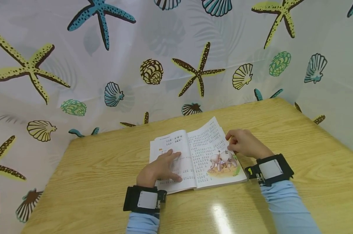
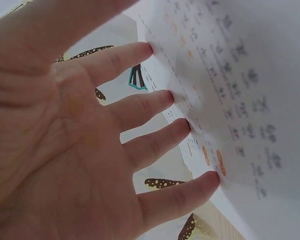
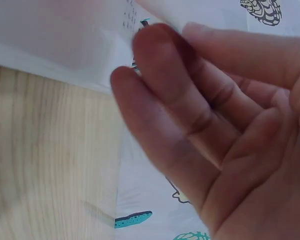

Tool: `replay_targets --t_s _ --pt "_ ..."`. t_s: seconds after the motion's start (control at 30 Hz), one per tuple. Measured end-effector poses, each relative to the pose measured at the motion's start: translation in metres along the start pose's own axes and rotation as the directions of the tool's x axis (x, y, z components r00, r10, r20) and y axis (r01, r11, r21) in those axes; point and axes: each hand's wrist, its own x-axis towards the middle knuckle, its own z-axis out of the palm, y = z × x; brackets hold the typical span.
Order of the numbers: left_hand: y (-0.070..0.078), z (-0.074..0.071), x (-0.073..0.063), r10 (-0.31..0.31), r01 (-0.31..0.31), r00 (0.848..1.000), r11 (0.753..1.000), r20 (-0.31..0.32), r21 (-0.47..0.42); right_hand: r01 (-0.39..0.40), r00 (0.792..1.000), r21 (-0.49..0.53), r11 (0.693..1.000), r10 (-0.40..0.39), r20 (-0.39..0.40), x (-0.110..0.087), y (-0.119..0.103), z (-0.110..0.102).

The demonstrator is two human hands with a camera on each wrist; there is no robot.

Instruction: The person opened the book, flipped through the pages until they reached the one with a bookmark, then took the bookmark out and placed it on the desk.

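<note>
An open book (image 1: 170,135) lies on the wooden table, with printed text on both pages and a coloured elephant picture (image 1: 223,162) low on the right one. My left hand (image 1: 160,167) is spread over the left page, its fingertips touching the printed paper (image 2: 230,90) in the left wrist view. At the outer edge of the right page (image 1: 204,139), my right hand (image 1: 246,144) pinches the paper between thumb and fingers. That page bows upward, its top corner raised. In the right wrist view the curled fingers of the right hand (image 3: 190,115) partly hide the page edge.
The wooden table (image 1: 106,162) extends around the book on all sides. Behind it and to the right hangs a white cloth (image 1: 129,58) printed with starfish and shells. Each wrist wears a black strap (image 1: 274,169) with a white plate.
</note>
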Motion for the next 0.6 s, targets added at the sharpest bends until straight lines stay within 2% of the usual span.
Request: replay_targets --t_s 0.1,0.2,0.27,0.37,0.5,0.57,0.6 --pt "0.0 0.0 0.0 -0.004 0.004 1.0 1.0 0.004 -0.001 0.022 0.999 0.095 0.995 -0.026 0.04 0.001 -0.003 0.001" --pt "0.0 0.0 0.0 -0.004 0.004 1.0 1.0 0.009 -0.001 0.02 0.992 0.233 0.972 -0.048 0.114 0.003 -0.011 0.005" --pt "0.0 -0.001 0.0 -0.003 0.003 1.0 1.0 0.012 -0.002 0.02 0.982 0.269 0.963 -0.07 0.176 0.006 -0.018 0.011" --pt "0.0 -0.001 0.0 -0.003 0.003 1.0 1.0 0.013 -0.002 0.041 0.961 0.189 0.981 -0.09 0.26 0.01 -0.029 0.024" --pt "-0.001 -0.002 0.0 0.0 0.0 1.0 1.0 0.014 -0.004 0.119 0.932 0.053 0.992 -0.13 0.338 0.015 -0.041 0.041" --pt "-0.002 -0.002 0.0 0.047 -0.047 0.999 0.999 0.001 -0.026 0.181 0.916 0.018 0.983 -0.176 0.36 0.017 -0.045 0.049" --pt "-0.003 -0.002 0.0 0.074 -0.075 0.997 0.993 -0.007 -0.091 0.186 0.912 0.006 0.982 -0.175 0.372 0.017 -0.047 0.053"
